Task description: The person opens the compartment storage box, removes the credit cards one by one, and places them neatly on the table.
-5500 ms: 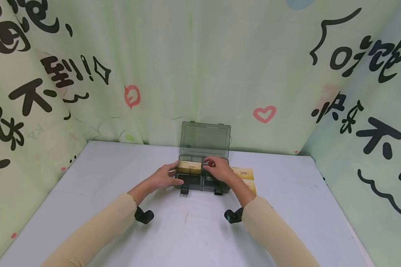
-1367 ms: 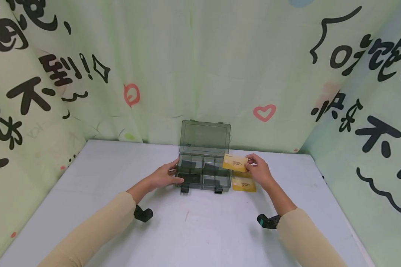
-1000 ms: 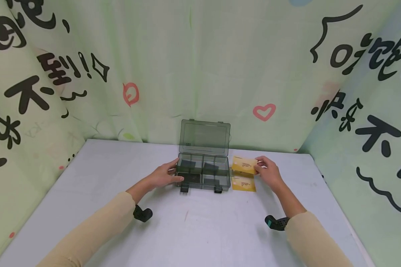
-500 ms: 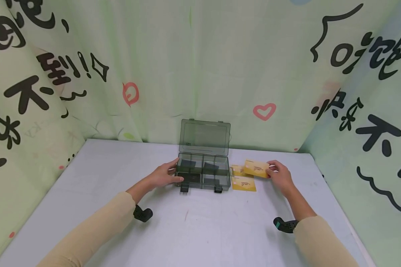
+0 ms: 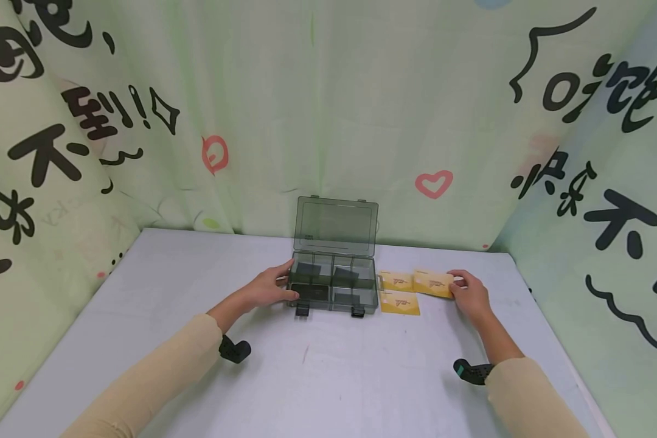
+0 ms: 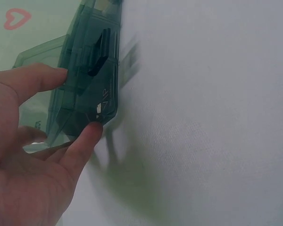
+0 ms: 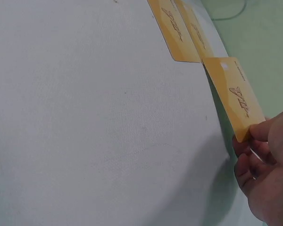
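In the head view, my left hand (image 5: 265, 287) holds the left side of a grey see-through storage box (image 5: 333, 292) whose lid stands raised at the back. The left wrist view shows its thumb and a finger on either side of the box's (image 6: 87, 89) corner. My right hand (image 5: 469, 295) pinches the right edge of a yellow card (image 5: 434, 283), which is slightly tilted just over the table. In the right wrist view this card (image 7: 233, 94) bears dark lettering, and thumb and forefinger grip its corner. Two similar cards, a rear one (image 5: 396, 281) and a front one (image 5: 399, 303), lie right of the box.
The box stands near the back of a white-covered table (image 5: 328, 377). Dividers part its inside into compartments, with dark pieces (image 5: 313, 292) in view. Behind the table and along its sides hangs a pale green printed curtain (image 5: 263, 109).
Earlier, a yellow stack stood in the box's rear left compartment; it no longer shows there. My right hand has carried a card rightward from over the box and lowered it beside the rear card.
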Tool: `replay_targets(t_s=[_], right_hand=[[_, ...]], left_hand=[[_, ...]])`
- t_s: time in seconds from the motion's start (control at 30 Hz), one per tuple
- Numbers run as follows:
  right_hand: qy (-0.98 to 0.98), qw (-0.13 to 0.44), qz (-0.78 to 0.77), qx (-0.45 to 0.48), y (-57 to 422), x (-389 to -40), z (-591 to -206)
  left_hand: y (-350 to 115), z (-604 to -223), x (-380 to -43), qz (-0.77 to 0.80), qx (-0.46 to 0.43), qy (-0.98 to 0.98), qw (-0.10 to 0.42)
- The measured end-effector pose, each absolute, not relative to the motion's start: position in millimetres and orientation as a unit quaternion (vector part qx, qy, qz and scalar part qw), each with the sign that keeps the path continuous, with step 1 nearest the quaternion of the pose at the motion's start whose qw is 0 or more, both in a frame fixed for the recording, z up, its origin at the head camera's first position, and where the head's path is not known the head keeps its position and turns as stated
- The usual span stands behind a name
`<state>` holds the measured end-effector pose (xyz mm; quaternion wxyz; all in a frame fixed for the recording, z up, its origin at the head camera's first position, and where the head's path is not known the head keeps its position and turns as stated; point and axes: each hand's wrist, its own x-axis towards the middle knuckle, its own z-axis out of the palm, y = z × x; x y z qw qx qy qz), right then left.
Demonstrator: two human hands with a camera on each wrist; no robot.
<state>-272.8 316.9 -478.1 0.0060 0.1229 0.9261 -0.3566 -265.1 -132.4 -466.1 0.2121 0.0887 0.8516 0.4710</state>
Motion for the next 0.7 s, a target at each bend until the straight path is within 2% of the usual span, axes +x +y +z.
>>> replay_targets(t_s=[0.7], right_hand=[[0.965,0.023,-0.24,0.102,312.8,-278.0,-485.0]], left_hand=[[-132.3,-464.7,-263.4,0.474,0.09,0.849,0.213]])
